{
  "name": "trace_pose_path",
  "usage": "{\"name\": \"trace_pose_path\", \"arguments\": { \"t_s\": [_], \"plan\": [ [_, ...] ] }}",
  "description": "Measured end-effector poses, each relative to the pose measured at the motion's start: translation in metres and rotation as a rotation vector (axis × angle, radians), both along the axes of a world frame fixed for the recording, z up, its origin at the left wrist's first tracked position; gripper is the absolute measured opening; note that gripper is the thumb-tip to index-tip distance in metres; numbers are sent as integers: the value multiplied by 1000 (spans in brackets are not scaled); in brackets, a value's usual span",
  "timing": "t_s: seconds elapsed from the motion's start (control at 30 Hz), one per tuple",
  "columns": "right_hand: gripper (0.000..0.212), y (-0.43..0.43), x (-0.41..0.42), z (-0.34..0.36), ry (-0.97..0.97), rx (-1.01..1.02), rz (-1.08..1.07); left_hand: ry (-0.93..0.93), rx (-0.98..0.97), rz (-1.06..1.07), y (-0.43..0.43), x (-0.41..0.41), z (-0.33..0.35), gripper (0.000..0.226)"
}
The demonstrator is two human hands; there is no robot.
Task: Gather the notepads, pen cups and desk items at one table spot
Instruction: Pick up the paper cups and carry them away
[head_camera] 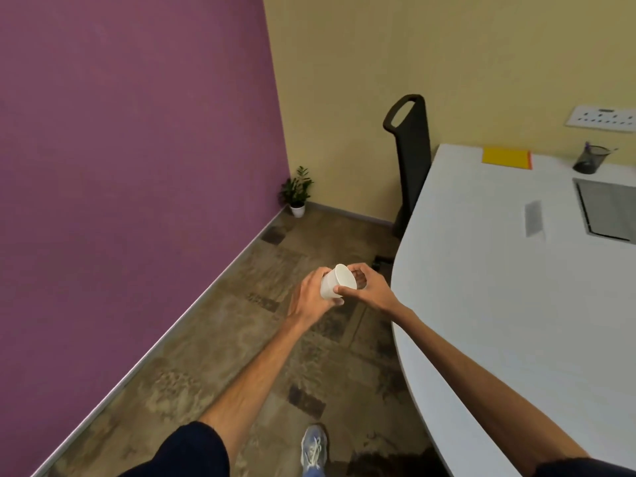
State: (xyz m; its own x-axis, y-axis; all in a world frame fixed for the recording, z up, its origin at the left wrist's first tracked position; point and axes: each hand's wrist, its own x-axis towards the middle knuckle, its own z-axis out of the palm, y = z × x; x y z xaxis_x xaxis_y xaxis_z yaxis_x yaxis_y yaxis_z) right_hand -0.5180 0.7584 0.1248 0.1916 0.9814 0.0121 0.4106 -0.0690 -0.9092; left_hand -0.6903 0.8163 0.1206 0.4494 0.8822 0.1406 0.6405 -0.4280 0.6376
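- The left hand point(311, 295) is curled round the side and base of a white cup point(333, 284), gripping it from the left
- The right hand point(369, 286) grasps the same cup at its rim, thumb on the near edge and fingers bent over the far edge
- The cup is tilted, its open mouth turned up and towards the right hand; it is held in the air over the floor point(213, 356), just off the rounded edge of the white table point(481, 270), not resting on anything
- Both forearms reach out bare from dark sleeves, the right one crossing above the table's near edge
- Below the arms, one foot in a blue-grey shoe point(314, 448) stands on the patterned floor
- Well apart from the cup, at the table's far end, a yellow notepad point(506, 159) lies flat, with a mesh pen cup point(591, 160) upright to its right
- A grey recessed panel point(609, 211) sits in the tabletop near the pen cup
- A black chair point(412, 160) stands against the far end of the table
- A small potted plant point(296, 193) stands in the corner where the purple wall point(137, 149) meets the yellow one
- A socket plate point(602, 116) is on the yellow wall above the pen cup
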Motion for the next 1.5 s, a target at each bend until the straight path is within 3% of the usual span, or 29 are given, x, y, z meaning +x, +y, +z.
{"name": "trace_pose_path", "arguments": {
  "t_s": [0.3, 0.83, 1.13, 1.5],
  "plan": [
    [65, 115, 46, 5, -19, -5, -206, -10, 14, -200, 150, 65, 2, 71],
    [62, 201, 198, -14, -33, -71, -516, 36, -89, -496, 270, 250, -14, 70],
    [65, 214, 323, -5, 11, -62, -732, 35, -76, -691, 303, 403, -6, 68],
    [59, 170, 402, -21, 97, -62, -1012, 119, -73, -977, 284, 522, -17, 69]
  ]
}}
